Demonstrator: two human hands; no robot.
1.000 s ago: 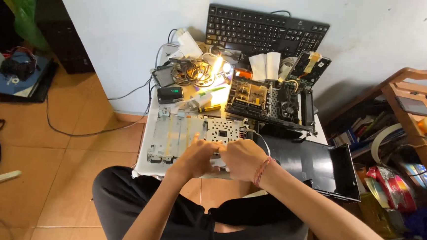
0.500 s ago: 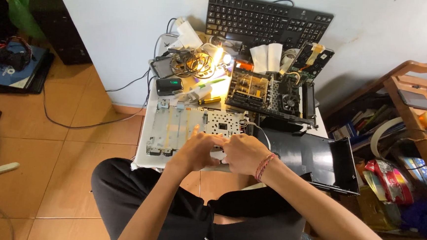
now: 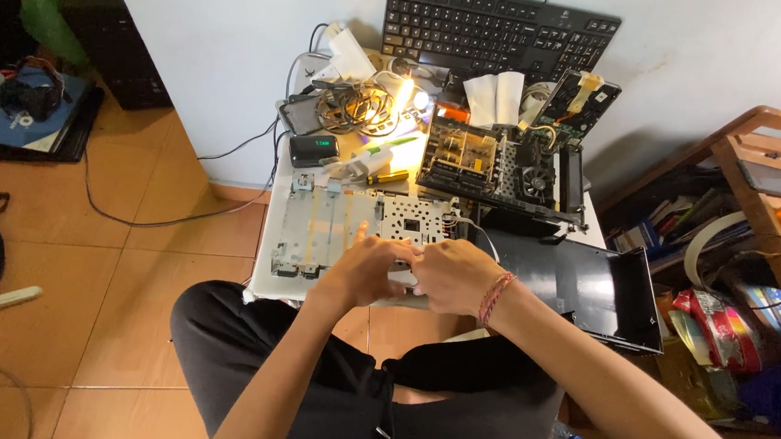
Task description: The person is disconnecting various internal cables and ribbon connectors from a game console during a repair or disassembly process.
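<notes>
Soft daylight, small lamp [image 3: 405, 92] glaring (edges slightly warped).

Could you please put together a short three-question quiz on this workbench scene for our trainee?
1. True or false: both hands are on the metal chassis plate.
2. What leans against the wall behind the table? A) black keyboard B) guitar C) mirror
3. Which wrist has a red bracelet?

Key: 1. True: left hand and right hand meet at its near edge. 2. A. 3. Right.
</notes>
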